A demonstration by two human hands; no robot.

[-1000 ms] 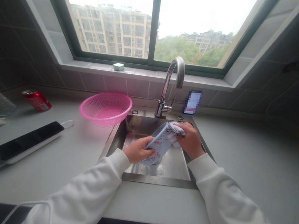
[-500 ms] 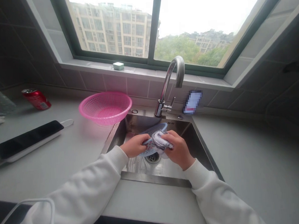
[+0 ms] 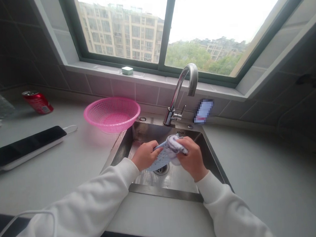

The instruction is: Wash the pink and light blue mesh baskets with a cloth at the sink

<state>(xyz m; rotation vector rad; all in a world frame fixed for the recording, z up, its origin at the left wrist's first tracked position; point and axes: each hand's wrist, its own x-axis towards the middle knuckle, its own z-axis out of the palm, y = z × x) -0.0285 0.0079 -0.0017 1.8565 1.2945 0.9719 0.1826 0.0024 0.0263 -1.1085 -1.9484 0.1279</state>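
Observation:
Over the steel sink (image 3: 167, 192), my left hand (image 3: 147, 155) is closed on the rim of a light blue plastic basket (image 3: 160, 160) with holes in its wall. The basket is tilted, its side facing me. My right hand (image 3: 193, 158) grips a bunched white and grey cloth (image 3: 173, 147), which wraps over the basket's rim just right of my left fingers. Cloth and hand hide the basket's right part. Below the basket, the drain (image 3: 161, 170) shows in part.
Behind the sink rises a chrome faucet (image 3: 181, 92). A pink basket (image 3: 112, 115) stands on the counter at the sink's left corner. Further left are a red can (image 3: 37, 102) and a black-and-white device (image 3: 29, 146) with a cable. A blurred phone (image 3: 204, 111) leans by the wall.
The blue basket has tipped, so its open inside no longer shows and its wall faces me. My right hand and the cloth have shifted slightly right along the rim.

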